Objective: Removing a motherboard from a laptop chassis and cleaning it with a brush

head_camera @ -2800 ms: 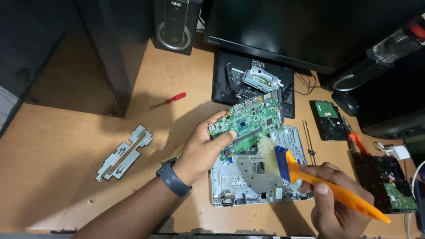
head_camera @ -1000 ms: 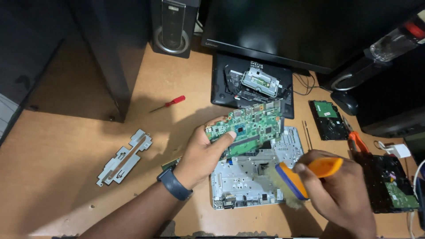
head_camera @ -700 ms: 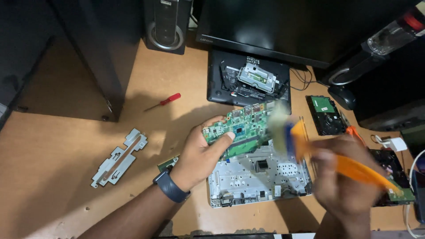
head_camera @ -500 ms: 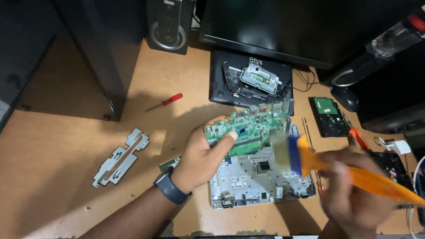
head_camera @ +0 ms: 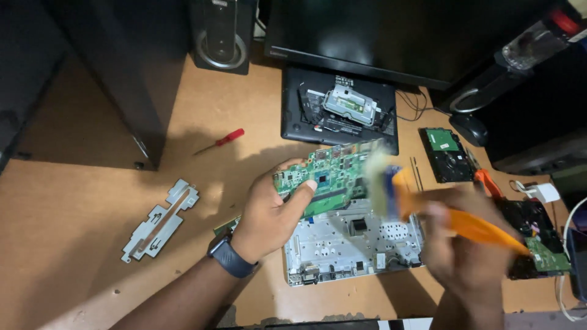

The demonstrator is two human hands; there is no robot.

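The circuit board (head_camera: pixel 327 177) is green with a small dark chip. The brush (head_camera: pixel 428 208) has an orange handle, a blue band and pale bristles. The screwdriver (head_camera: pixel 221 140) has a red handle. The bracket (head_camera: pixel 160 220) is silver-grey, the desk (head_camera: pixel 92 201) tan.

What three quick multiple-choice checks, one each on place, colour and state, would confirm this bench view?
1. Where does the red screwdriver lie?
A. on the desk left of the green board
B. on the metal chassis
C. in the right hand

2. What colour is the brush handle?
A. black
B. orange
C. white

3. What does the left hand do?
A. rests flat on the desk
B. grips the green circuit board
C. holds the metal bracket

Answers: 1 A, it lies alone on bare wood. 2 B, orange shows past the blurred right hand. 3 B, its thumb presses on the board.
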